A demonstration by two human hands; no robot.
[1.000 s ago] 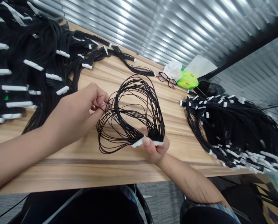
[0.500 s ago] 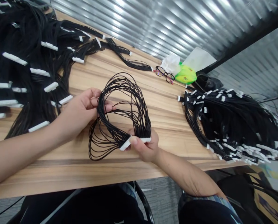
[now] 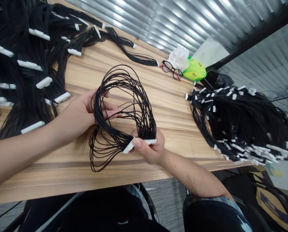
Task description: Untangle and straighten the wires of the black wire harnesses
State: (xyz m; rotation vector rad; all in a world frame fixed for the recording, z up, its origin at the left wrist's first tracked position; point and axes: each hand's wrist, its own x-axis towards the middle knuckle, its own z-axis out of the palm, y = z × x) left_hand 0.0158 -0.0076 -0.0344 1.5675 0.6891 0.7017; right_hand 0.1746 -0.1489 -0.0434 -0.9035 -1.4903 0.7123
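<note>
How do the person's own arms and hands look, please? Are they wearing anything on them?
The left hand and right hand are bare, with no gloves. Both forearms show no sleeves, watch or bracelet. Near the right elbow, a strip of checked fabric shows above dark clothing.

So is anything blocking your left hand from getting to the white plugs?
Only the looped black wires: they fill the space between the left hand and the white connectors held in the right hand. Nothing else stands there.
</note>
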